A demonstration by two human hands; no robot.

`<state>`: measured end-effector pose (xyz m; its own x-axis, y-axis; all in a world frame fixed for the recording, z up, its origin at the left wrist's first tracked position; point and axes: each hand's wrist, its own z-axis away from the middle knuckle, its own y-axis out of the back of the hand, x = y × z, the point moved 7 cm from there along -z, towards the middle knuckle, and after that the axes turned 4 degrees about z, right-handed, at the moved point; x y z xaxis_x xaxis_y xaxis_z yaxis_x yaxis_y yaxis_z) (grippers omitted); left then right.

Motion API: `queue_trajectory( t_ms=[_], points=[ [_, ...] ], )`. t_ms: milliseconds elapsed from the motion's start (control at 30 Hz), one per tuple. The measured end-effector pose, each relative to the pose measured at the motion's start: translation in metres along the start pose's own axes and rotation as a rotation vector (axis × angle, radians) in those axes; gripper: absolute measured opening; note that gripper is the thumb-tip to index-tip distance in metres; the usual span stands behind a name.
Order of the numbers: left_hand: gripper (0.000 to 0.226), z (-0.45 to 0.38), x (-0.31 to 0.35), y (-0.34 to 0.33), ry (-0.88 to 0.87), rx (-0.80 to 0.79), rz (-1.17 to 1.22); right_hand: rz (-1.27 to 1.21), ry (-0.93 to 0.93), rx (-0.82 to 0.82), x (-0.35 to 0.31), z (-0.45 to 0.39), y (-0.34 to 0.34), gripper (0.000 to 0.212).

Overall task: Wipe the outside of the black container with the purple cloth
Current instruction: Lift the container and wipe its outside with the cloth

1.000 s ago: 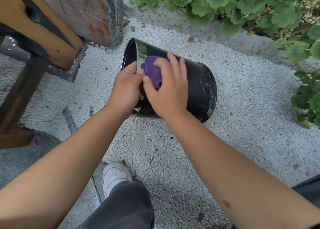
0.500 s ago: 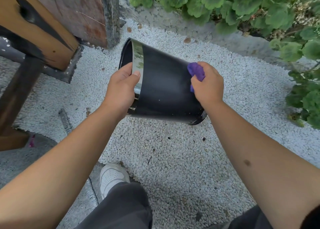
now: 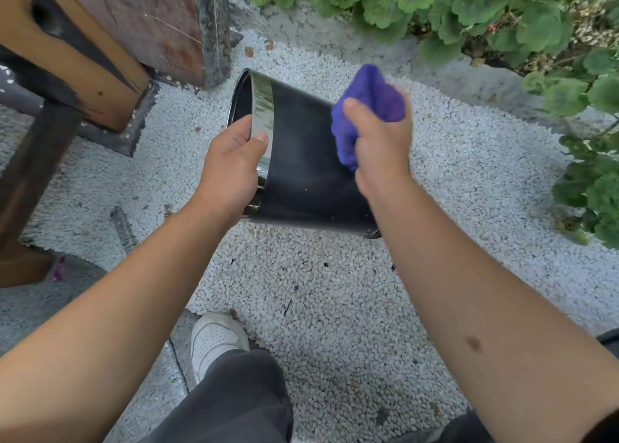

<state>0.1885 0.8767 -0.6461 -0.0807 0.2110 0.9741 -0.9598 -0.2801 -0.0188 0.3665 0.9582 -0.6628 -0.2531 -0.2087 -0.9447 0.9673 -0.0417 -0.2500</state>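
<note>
My left hand (image 3: 231,167) grips the black container (image 3: 308,174) at its shiny silver rim band, thumb on the outside, fingers hidden. Container is held on its side above the white gravel (image 3: 318,308), open mouth toward 10 o'clock, base toward 4 o'clock. My right hand (image 3: 382,147) has the purple cloth (image 3: 365,107) bunched up, pressed on the black wall near the base end. Wooden beam (image 3: 67,50) at 10 o'clock, green plants (image 3: 469,6) at 1 o'clock. My white shoe (image 3: 217,338) at 6 o'clock.

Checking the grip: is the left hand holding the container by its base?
No, the left hand grips the open rim of the black container, thumb on its shiny band.
</note>
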Motion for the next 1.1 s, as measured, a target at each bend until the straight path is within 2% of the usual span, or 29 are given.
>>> queue_trajectory(
  t_ms=[133, 267, 367, 433, 500, 533, 600, 633, 733, 800, 867, 967, 1033, 1100],
  points=[
    [0.036, 0.000, 0.000, -0.001, -0.023, -0.022, 0.022, 0.467, 0.041, 0.140, 0.015, 0.015, 0.001, 0.036],
    [0.037, 0.002, -0.001, -0.002, -0.035, -0.037, 0.002, 0.643, 0.046, 0.245, 0.020, -0.006, 0.039, 0.028],
    [0.039, 0.003, 0.001, -0.006, -0.049, -0.041, -0.006, 0.802, -0.010, 0.266, 0.028, -0.019, 0.070, 0.033],
    [0.038, 0.003, 0.002, -0.009, -0.052, -0.047, -0.018, 0.817, -0.043, 0.302, 0.028, -0.024, 0.092, 0.033],
    [0.038, 0.004, 0.001, -0.011, -0.049, -0.052, -0.023, 0.723, -0.070, 0.383, 0.023, -0.025, 0.110, 0.036],
    [0.038, 0.004, 0.001, -0.011, -0.048, -0.047, -0.017, 0.599, -0.079, 0.468, 0.019, -0.025, 0.118, 0.042],
    [0.038, 0.003, 0.001, -0.008, -0.040, -0.031, -0.002, 0.221, -0.131, 0.617, 0.020, -0.021, 0.127, 0.059],
    [0.037, 0.003, 0.000, -0.006, -0.036, -0.021, 0.001, 0.023, -0.170, 0.629, 0.023, -0.019, 0.123, 0.063],
    [0.035, 0.001, -0.002, 0.000, -0.035, -0.002, -0.017, -0.350, -0.302, 0.457, 0.028, -0.020, 0.081, 0.046],
    [0.036, 0.001, -0.003, -0.001, -0.039, -0.015, -0.002, -0.399, -0.380, 0.277, 0.024, -0.013, 0.040, 0.039],
    [0.035, 0.000, -0.003, -0.003, -0.045, -0.021, 0.000, -0.220, -0.344, 0.131, 0.014, -0.005, 0.007, 0.037],
    [0.029, -0.001, -0.003, -0.005, -0.061, -0.021, -0.017, 0.373, -0.130, -0.103, -0.004, 0.007, -0.026, 0.030],
    [0.028, 0.000, -0.003, -0.003, -0.056, -0.031, -0.011, 0.711, 0.086, -0.139, -0.013, 0.010, -0.033, 0.037],
    [0.030, 0.002, -0.004, -0.001, -0.037, -0.035, 0.005, 0.906, 0.260, -0.120, -0.019, 0.013, -0.033, 0.041]
  ],
)
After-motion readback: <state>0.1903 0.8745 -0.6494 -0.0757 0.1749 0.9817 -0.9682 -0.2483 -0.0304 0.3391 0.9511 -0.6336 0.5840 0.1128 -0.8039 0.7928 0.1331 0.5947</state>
